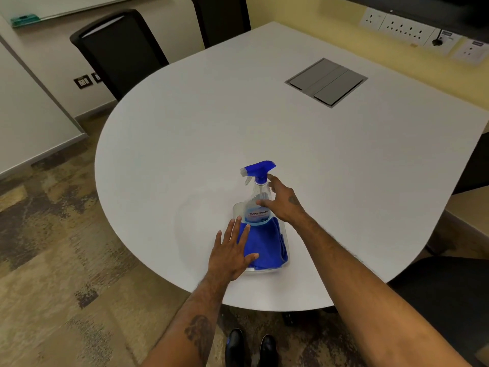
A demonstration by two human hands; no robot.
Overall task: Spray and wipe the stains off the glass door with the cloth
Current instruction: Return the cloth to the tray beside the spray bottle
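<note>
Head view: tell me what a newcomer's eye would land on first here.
The blue-topped spray bottle stands upright in a clear tray near the table's close edge, with the right hand closing around its neck. Just in front of it, a bright blue cloth lies in the same tray, the left hand spread flat at its left side. Further back, a grey hatch is set into the white tabletop.

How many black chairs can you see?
3. One chair stands behind the table's far left, a second beside it at the top, and part of a third at lower right. More may be hidden.
</note>
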